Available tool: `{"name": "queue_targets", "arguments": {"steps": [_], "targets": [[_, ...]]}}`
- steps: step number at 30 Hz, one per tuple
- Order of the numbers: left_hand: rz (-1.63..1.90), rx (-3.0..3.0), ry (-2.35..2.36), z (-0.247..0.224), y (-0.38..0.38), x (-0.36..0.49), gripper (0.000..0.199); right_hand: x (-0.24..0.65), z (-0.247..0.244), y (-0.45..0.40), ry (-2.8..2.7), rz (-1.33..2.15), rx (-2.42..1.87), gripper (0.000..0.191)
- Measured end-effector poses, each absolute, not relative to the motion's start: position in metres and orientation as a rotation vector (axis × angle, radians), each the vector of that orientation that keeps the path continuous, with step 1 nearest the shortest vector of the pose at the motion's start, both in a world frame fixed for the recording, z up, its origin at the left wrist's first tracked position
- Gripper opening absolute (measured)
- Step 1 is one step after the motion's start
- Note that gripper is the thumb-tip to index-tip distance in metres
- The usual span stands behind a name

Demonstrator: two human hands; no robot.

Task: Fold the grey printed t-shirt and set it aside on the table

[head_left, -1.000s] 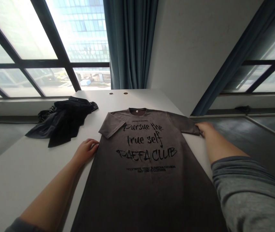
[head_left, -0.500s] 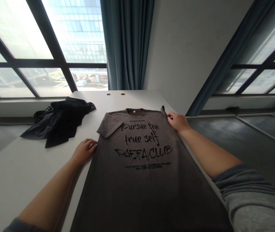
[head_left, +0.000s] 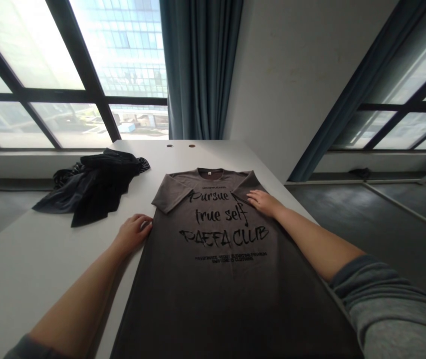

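Note:
A grey-brown T-shirt [head_left: 213,259] with black lettering lies flat on a white table [head_left: 48,254], its hem running out of view toward me. The sleeve on the right side of the picture is folded inward over the chest [head_left: 245,192], covering part of the print. My right hand [head_left: 263,203] lies flat on that fold, holding nothing. My left hand [head_left: 134,234] rests on the table, its fingers at the shirt's left edge just below the other sleeve [head_left: 171,192], with nothing held.
A crumpled black garment [head_left: 97,184] lies on the table left of the shirt. Two small round holes [head_left: 180,145] mark the table's far end. The table's right edge drops to a dark floor [head_left: 366,219]. Windows and a blue curtain [head_left: 200,70] stand behind.
The right sleeve, stretched outward a second ago, now lies folded inward over the chest. My right hand has moved left and rests on it. My left hand has stayed put.

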State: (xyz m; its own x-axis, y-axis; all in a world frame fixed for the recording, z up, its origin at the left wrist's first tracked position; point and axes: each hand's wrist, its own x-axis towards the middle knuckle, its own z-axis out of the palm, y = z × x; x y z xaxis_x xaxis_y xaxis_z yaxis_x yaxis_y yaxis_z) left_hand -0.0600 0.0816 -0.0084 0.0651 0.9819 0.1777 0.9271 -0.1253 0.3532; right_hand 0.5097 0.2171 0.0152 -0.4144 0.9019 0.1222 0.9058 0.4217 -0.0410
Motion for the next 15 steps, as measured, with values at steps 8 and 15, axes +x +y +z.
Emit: {"name": "queue_targets", "arguments": {"steps": [8, 15], "targets": [[0.597, 2.22, 1.936, -0.007, 0.079, -0.059, 0.042, 0.5, 0.028, 0.278, -2.384, -0.22, -1.907, 0.053], [0.58, 2.189, 1.93, 0.0, 0.074, -0.054, 0.041, 0.499, 0.047, 0.331, -2.295, -0.16, -2.286, 0.051]]}}
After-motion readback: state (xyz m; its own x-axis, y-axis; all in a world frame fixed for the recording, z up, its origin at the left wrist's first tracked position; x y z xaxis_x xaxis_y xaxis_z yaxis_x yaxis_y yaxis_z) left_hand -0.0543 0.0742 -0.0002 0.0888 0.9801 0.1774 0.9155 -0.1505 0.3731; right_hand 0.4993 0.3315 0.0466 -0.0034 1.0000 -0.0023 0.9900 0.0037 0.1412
